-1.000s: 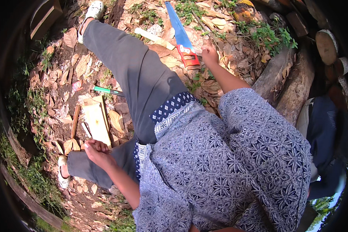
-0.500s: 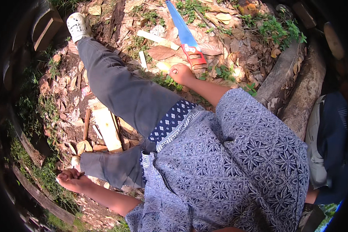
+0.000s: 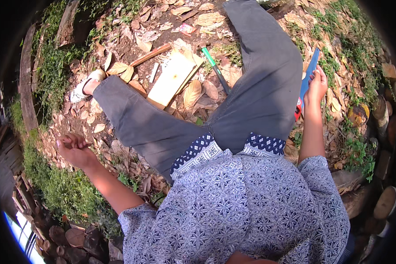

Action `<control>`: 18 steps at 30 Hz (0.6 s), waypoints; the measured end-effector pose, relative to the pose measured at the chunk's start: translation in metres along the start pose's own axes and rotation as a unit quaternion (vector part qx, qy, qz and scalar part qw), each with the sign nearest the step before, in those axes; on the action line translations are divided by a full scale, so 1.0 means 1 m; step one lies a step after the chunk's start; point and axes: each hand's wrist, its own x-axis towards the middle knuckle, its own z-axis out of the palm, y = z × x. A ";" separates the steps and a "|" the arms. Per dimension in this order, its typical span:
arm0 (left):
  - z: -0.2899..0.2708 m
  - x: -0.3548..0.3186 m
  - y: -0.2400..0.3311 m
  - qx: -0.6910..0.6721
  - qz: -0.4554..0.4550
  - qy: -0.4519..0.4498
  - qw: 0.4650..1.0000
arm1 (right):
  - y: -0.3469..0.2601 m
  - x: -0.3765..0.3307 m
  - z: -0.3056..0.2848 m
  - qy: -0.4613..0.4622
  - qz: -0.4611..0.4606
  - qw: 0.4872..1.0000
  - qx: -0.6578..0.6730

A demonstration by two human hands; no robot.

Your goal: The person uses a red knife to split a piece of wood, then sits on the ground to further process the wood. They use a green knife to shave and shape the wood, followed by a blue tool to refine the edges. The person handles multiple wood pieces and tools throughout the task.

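My left hand (image 3: 75, 150) is raised over the leafy ground at the left, its fingers curled together. A small thin brown thing seems to stick out of them, too small to name. My right hand (image 3: 317, 88) is beside the blue blade of a handsaw (image 3: 310, 72), outside my right leg. Its fingers are half bent and apart, with nothing plainly in them. The saw's red handle (image 3: 298, 109) is partly hidden by my trouser leg. Between my legs lie pale wooden boards (image 3: 174, 77) and a tool with a green and black handle (image 3: 215, 69).
A brown wooden strip (image 3: 151, 55) and a small pale offcut (image 3: 154, 72) lie by the boards among dry leaves. Logs (image 3: 386, 202) are stacked at the right edge, with more cut wood (image 3: 75, 237) at the lower left. Green plants (image 3: 75, 189) grow at the left.
My view has swung, so the boards now appear at the upper middle and the saw at the right. The green and black tool has come into sight. My right hand's fingers have loosened from a fist.
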 end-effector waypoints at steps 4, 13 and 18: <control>-0.055 0.000 -0.006 0.031 0.063 0.063 0.996 | -0.125 -0.007 0.049 -0.127 -0.134 0.981 0.056; -0.057 0.035 0.011 -0.050 0.100 0.041 0.993 | -0.030 -0.174 0.264 -0.688 -0.270 0.613 -0.280; -0.023 0.046 0.014 -0.042 0.085 -0.018 0.995 | 0.010 -0.277 0.285 -0.710 -0.426 0.465 -0.314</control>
